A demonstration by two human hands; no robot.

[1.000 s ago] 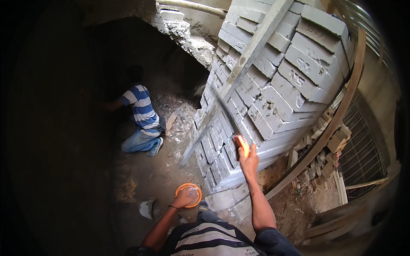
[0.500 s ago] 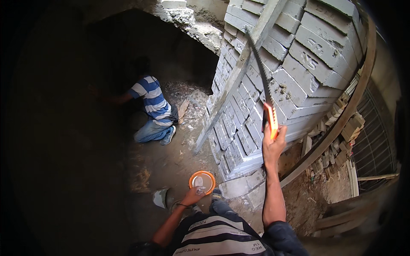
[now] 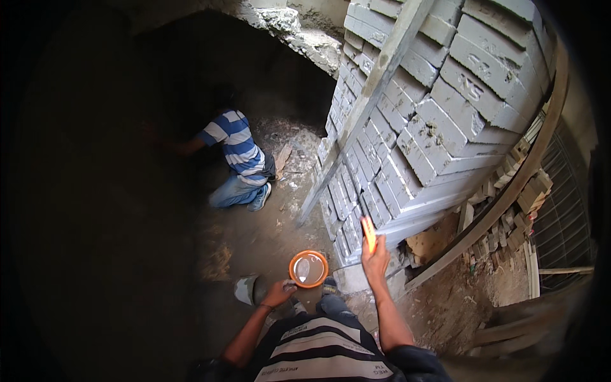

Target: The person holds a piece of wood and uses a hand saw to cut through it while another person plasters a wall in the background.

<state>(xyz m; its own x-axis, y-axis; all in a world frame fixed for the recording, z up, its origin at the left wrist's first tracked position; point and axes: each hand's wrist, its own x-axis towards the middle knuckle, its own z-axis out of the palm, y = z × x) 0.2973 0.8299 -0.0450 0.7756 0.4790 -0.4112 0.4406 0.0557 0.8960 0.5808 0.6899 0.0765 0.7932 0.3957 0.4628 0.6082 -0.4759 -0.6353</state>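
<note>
The right hand (image 3: 375, 261) was closed around an orange-handled tool (image 3: 368, 233), raised just in front of the near lower edge of a stack of grey blocks (image 3: 433, 114); whether the tool touched the blocks could not be told. The left hand (image 3: 278, 294) gripped the near rim of a round orange bowl (image 3: 309, 268), fingers curled on its edge. The bowl held something pale and shiny, too small to make out. Some blocks at the far right of the stack bore dark painted marks on their faces; no packages showed. A long wooden plank (image 3: 369, 102) leaned across the stack from near left to far right, and a curved wooden strip (image 3: 509, 191) ran along its right side. Wood scraps (image 3: 515, 184) lay between the stack and the strip. To the far left, a person in a blue-and-white striped shirt (image 3: 235, 149) crouched on the dirt floor (image 3: 254, 235) at a dark opening.
</note>
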